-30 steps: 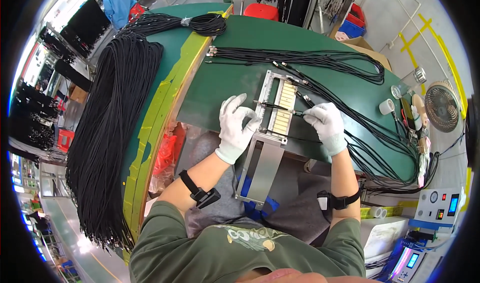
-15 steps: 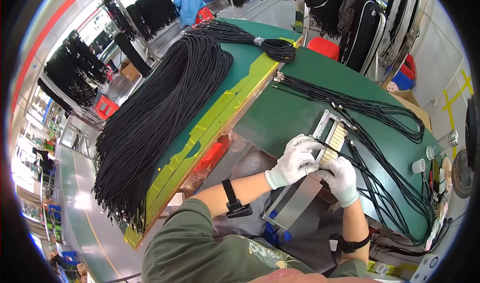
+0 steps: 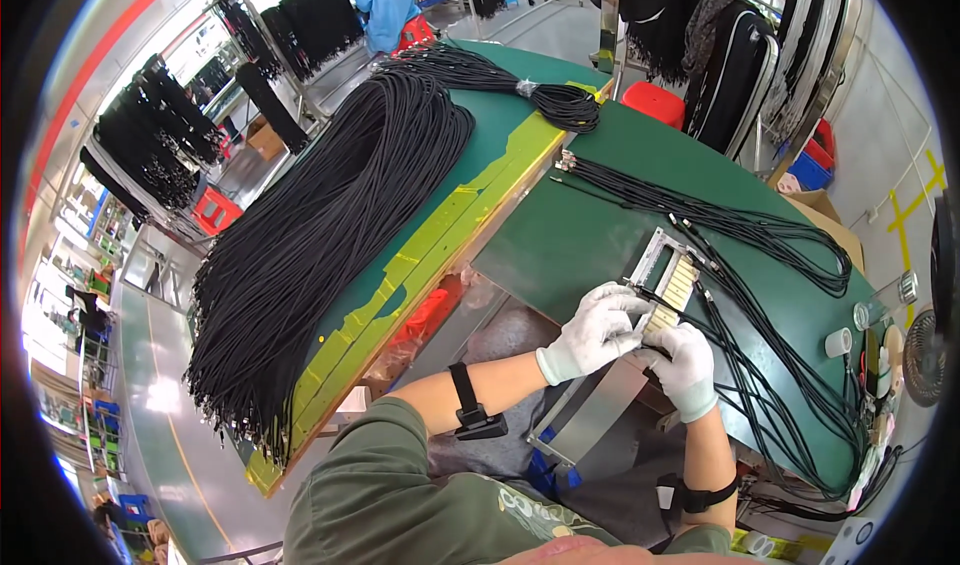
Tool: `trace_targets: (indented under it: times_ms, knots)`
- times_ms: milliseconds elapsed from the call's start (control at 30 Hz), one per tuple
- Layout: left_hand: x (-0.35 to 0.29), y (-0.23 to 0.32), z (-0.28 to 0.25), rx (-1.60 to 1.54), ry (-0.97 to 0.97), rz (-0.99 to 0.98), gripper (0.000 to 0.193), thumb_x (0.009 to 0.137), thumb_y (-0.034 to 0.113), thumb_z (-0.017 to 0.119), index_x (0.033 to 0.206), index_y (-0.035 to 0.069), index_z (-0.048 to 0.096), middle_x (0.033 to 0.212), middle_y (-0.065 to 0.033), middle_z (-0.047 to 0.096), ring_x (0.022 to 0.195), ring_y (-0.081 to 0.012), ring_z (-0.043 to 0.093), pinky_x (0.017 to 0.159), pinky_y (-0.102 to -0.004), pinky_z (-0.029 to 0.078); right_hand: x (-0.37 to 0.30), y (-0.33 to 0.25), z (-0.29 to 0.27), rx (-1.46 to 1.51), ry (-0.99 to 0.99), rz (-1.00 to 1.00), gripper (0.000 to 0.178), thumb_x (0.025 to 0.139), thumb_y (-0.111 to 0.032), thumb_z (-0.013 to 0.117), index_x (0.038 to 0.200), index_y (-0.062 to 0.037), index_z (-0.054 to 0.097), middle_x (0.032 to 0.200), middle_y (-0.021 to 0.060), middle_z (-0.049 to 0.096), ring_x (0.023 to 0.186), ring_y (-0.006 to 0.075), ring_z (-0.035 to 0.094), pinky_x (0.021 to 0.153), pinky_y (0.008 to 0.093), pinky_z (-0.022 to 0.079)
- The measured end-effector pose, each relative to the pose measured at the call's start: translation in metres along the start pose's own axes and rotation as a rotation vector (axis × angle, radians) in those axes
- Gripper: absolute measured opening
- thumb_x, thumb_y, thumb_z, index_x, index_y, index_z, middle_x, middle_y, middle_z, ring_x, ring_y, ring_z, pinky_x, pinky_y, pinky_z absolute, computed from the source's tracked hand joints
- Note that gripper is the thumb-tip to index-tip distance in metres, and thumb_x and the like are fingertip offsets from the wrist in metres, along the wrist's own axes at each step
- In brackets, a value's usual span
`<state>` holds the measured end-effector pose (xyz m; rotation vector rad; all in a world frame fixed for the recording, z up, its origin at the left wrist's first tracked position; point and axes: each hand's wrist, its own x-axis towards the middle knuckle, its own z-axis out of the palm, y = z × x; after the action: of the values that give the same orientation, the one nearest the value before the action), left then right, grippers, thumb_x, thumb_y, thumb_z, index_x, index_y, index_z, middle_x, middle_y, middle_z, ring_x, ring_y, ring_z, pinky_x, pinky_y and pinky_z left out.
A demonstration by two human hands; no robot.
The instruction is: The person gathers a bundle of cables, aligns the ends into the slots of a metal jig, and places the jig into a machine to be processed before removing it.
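Both my hands wear white gloves and meet at the near end of a small fixture. This fixture has a metal frame (image 3: 655, 252) and a row of cream blocks (image 3: 672, 291), and lies on the green tabletop. My left hand (image 3: 600, 333) has its fingers bent and pressed together beside the blocks; a thin black cable (image 3: 648, 293) passes by its fingertips across the fixture. Close to it, my right hand (image 3: 684, 365) is closed in a pinch at the fixture's lower corner. Whatever sits between the fingertips is hidden. Black cables (image 3: 755, 340) trail away to the right.
A big bundle of black cables (image 3: 330, 205) covers the left table, beside a yellow-taped edge (image 3: 430, 255). Another cable bunch (image 3: 700, 210) lies beyond the fixture. Jars (image 3: 870, 315) and a small fan (image 3: 922, 357) stand at right. A red stool (image 3: 653, 105) is behind.
My hands stay at the fixture's near end, with small shifts of the fingers. The view has shifted slightly, so the table and fixture appear a little lower and further right.
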<state>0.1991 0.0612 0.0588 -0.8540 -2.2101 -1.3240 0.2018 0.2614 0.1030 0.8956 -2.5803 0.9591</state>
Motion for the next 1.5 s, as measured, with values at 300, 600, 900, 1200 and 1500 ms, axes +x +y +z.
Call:
trace_targets:
  times_ms: [300,600,900,1200,1500]
  knots:
    - [-0.005,-0.010,0.004,-0.048,0.023,-0.093,0.013,0.084,0.017,0.071,0.081,0.004,0.069,0.125,-0.0108,0.065,0.125,-0.0326,0.051,0.110,-0.0459,0.036,0.001,-0.006,0.006,-0.148,0.096,-0.174,0.020,0.071,-0.015,0.077,0.088,-0.0075,0.070,0.082,0.0082,0.066,0.078,0.0304,0.059,0.072,0.0412,0.046]
    - [-0.003,-0.002,0.005,-0.011,0.063,-0.074,0.013,0.082,0.017,0.071,0.084,0.004,0.070,0.118,-0.0096,0.068,0.123,-0.0322,0.053,0.108,-0.0459,0.038,-0.002,-0.008,0.006,-0.045,0.016,-0.018,0.021,0.073,-0.017,0.076,0.090,-0.0086,0.067,0.084,0.0081,0.065,0.082,0.0282,0.058,0.075,0.0411,0.044]
    - [-0.004,-0.010,0.011,-0.162,0.034,-0.229,0.008,0.084,0.014,0.069,0.084,0.006,0.069,0.124,-0.0072,0.066,0.130,-0.0305,0.048,0.111,-0.0430,0.035,-0.003,0.000,0.011,-0.283,0.092,-0.216,0.021,0.075,-0.013,0.076,0.091,-0.0057,0.066,0.079,0.0086,0.061,0.081,0.0296,0.056,0.076,0.0414,0.043]
    - [0.002,-0.004,0.009,-0.007,0.103,0.064,0.017,0.079,0.018,0.076,0.076,0.010,0.062,0.120,-0.0077,0.067,0.126,-0.0339,0.051,0.110,-0.0486,0.035,-0.019,0.023,0.003,0.538,-0.098,0.416,0.014,0.075,-0.013,0.074,0.083,-0.0030,0.069,0.078,0.0111,0.065,0.078,0.0305,0.058,0.073,0.0418,0.045]
    - [0.004,-0.008,0.005,-0.040,0.118,-0.057,0.015,0.079,0.017,0.076,0.078,0.008,0.064,0.118,-0.0076,0.067,0.124,-0.0326,0.053,0.108,-0.0470,0.037,-0.006,0.007,-0.013,0.053,-0.093,0.121,0.016,0.075,-0.013,0.073,0.087,-0.0038,0.071,0.079,0.0122,0.066,0.079,0.0316,0.059,0.073,0.0429,0.045]
